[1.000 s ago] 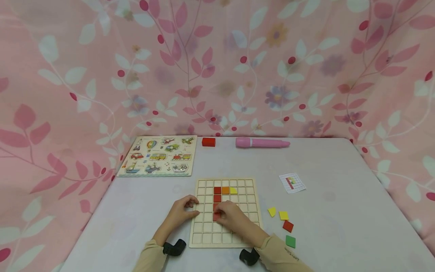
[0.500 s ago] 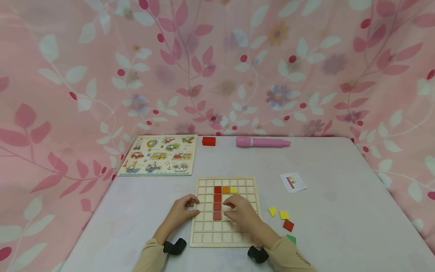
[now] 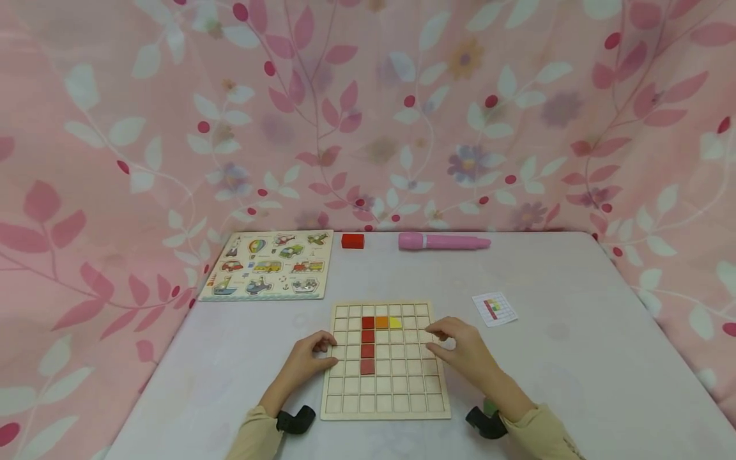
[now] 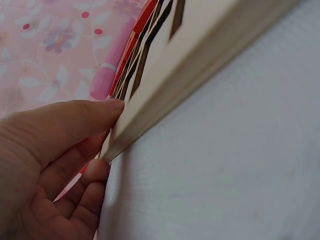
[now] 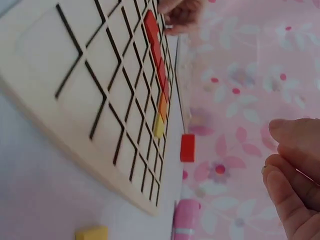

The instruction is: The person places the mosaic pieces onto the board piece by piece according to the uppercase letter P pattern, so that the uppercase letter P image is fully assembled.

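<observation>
A wooden grid board lies flat on the table. Several red square tiles form a column in it, with an orange tile and a yellow tile to the right of the top one. At the board's left edge, my left hand grips lightly, thumb and curled fingers touching the rim. Over the right edge is my right hand, thumb and fingers apart, nothing seen between them. Beneath that wrist a green tile shows in part. In the right wrist view, a loose yellow tile lies beside the board.
A picture card with a coloured grid lies beyond my right hand. Along the back are a vehicle puzzle board, a red block and a pink pen-shaped object. A patterned pink curtain hangs behind.
My right hand has left the lowest red tile and moved right to the board's right edge, covering the loose yellow and red tiles. My left hand has stayed at the left edge.
</observation>
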Demonstrator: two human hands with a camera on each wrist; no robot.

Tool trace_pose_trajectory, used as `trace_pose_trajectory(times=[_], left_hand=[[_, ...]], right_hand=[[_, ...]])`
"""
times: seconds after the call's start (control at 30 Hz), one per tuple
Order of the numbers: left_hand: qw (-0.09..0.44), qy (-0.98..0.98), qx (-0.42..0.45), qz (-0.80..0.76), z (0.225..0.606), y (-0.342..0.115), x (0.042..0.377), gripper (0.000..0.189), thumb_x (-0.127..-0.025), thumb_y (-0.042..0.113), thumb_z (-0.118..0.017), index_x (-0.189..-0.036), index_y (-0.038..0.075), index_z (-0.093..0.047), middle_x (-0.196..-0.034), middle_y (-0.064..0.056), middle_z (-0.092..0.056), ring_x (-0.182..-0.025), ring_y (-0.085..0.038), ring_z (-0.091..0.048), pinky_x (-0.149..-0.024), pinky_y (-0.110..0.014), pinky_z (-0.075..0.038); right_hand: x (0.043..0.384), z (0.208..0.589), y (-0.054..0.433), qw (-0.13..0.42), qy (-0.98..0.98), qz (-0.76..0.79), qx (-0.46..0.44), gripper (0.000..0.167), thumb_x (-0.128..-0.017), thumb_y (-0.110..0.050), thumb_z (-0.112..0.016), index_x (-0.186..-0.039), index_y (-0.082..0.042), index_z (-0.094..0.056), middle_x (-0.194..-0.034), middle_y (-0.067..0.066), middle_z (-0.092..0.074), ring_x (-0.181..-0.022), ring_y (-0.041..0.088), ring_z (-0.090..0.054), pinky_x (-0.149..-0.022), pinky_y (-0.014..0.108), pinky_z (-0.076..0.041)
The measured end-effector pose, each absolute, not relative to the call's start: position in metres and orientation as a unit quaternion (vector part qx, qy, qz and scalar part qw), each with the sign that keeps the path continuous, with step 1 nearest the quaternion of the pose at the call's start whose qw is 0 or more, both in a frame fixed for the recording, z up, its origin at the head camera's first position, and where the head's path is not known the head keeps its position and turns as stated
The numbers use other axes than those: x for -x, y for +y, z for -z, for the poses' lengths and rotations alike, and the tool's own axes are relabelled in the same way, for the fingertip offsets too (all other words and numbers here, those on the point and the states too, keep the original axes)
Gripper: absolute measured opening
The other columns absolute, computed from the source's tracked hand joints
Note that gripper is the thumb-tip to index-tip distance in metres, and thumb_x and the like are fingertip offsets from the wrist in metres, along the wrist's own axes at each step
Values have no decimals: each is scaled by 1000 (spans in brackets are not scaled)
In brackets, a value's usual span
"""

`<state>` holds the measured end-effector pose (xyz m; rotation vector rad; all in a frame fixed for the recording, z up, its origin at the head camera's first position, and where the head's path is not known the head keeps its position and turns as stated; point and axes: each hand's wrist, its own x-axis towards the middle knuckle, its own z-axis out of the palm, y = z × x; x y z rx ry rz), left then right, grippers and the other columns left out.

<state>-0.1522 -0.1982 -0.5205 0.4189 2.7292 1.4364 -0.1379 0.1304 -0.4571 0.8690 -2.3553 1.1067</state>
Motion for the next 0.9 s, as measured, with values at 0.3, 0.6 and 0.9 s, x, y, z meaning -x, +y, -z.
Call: trace_pose_trajectory(times=[0.3,0.6,0.9], left_hand=[[16,878,-128,-461,521,-197,152,28,-69,9,-77,-91,13,-61,-78,3,-52,-74,-17,-48,-68,-32,-40],[12,880,-128,-458,520,-198,151,27,-69,10,-77,-91,13,-61,-78,3,-51,-74,-17,-47,-69,-33,-39],[16,877,-125,-464,524,-198,152,27,-69,11,-77,-92,13,-61,-78,2,-51,-74,-18,-47,-69,-33,-39]], right_hand=[[136,450,187,191,-881,-347,-259,31,-61,6,-78,-87,-4,-65,-83,2,-62,-69,16,-56,-62,29,-48],[125,474,225,110,-898,-352,-241,27,-64,5,-75,-88,-3,-65,-82,2,-62,-67,5,-51,-60,25,-47],[119,491,241,6,-889,-383,-250,17,-75,3,-67,-89,-6,-65,-84,-1,-61,-68,6,-51,-61,23,-47]])
